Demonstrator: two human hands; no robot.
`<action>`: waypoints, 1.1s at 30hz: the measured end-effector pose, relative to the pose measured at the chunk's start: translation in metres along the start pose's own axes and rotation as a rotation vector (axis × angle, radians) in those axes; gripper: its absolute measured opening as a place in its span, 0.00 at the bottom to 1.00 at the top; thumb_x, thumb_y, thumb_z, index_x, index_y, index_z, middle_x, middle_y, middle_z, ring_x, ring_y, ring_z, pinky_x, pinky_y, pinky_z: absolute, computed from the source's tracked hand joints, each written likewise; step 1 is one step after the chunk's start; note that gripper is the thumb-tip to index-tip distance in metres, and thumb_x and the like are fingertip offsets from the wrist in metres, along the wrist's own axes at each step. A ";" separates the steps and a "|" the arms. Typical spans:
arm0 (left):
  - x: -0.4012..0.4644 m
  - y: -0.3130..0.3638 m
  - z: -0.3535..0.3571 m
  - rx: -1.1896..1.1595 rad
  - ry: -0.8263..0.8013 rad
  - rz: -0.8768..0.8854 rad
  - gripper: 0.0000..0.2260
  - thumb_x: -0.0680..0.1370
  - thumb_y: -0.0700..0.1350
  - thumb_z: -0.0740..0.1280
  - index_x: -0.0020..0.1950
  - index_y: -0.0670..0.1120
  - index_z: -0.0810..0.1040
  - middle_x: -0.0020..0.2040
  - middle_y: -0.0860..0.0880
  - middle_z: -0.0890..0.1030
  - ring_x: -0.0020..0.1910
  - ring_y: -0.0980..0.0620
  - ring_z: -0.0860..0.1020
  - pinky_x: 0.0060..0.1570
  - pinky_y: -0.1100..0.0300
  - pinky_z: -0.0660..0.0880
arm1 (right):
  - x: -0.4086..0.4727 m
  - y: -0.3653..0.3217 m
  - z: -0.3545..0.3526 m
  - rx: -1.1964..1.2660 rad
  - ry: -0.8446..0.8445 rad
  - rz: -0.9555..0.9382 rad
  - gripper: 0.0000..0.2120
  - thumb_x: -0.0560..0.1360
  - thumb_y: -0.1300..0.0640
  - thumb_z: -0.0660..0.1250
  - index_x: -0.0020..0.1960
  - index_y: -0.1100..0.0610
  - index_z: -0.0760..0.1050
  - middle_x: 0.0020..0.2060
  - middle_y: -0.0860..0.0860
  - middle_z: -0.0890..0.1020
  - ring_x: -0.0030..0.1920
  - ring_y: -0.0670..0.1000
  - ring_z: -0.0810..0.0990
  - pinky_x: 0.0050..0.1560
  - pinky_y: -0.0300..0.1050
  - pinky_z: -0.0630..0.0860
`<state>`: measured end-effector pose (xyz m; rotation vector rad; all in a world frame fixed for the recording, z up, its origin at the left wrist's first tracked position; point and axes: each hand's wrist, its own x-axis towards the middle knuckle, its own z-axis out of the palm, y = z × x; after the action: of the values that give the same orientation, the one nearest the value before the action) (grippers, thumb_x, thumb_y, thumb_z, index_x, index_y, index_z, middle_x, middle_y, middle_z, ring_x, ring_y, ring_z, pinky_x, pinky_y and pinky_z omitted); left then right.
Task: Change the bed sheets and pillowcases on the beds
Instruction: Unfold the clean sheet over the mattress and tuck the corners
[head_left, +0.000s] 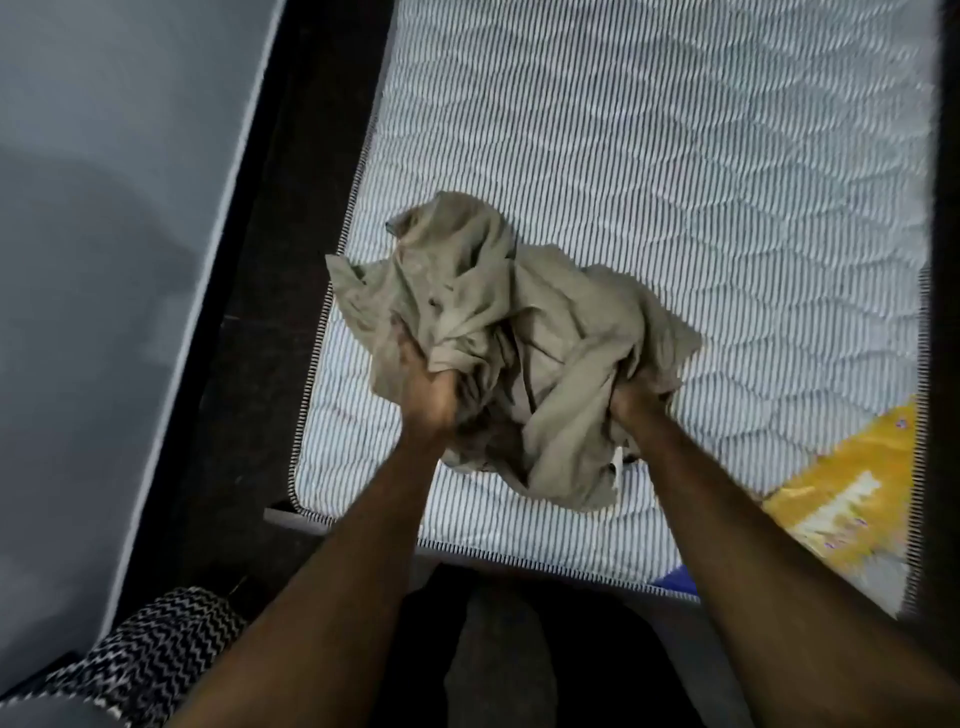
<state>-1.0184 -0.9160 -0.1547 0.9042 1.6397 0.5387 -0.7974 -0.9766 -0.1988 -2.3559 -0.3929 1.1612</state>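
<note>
On the near end of the bare striped mattress (649, 171), a crumpled beige sheet (498, 332) lies bunched with no clear long axis, its left side clenched in the left hand (428, 395) and its right side in the right hand (636, 402), all fingers closed into the cloth, beside a yellow cloth (852, 493).

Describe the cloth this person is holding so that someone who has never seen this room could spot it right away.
Start at the bare striped, quilted mattress that fills most of the view. Near its closer end lies a crumpled beige cloth, bunched in the left hand and the right hand. It is plain and dull, unlike the bright yellow patterned fabric at the mattress's right corner.
</note>
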 end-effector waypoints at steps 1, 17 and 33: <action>0.019 -0.023 0.010 0.049 -0.053 -0.034 0.34 0.76 0.48 0.67 0.80 0.55 0.59 0.73 0.53 0.71 0.66 0.53 0.75 0.72 0.48 0.68 | 0.007 0.012 0.017 -0.024 -0.003 -0.031 0.29 0.81 0.44 0.62 0.76 0.57 0.63 0.71 0.62 0.71 0.70 0.65 0.71 0.70 0.56 0.67; -0.056 0.022 0.046 -0.247 -0.098 -0.141 0.15 0.77 0.50 0.72 0.60 0.43 0.82 0.54 0.48 0.86 0.55 0.48 0.83 0.56 0.53 0.81 | -0.055 -0.021 -0.040 -0.121 -0.297 -0.068 0.22 0.77 0.39 0.60 0.61 0.54 0.79 0.57 0.56 0.82 0.56 0.57 0.80 0.60 0.56 0.77; -0.131 0.028 0.025 -0.249 -0.143 -0.357 0.25 0.71 0.53 0.77 0.62 0.40 0.82 0.54 0.44 0.85 0.54 0.43 0.83 0.60 0.42 0.79 | -0.143 -0.015 -0.088 -0.301 -0.251 0.073 0.22 0.84 0.47 0.56 0.67 0.61 0.75 0.66 0.59 0.76 0.66 0.61 0.75 0.66 0.51 0.70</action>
<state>-0.9770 -1.0052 -0.0607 0.4426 1.5195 0.4079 -0.8136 -1.0541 -0.0500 -2.4983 -0.6090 1.5325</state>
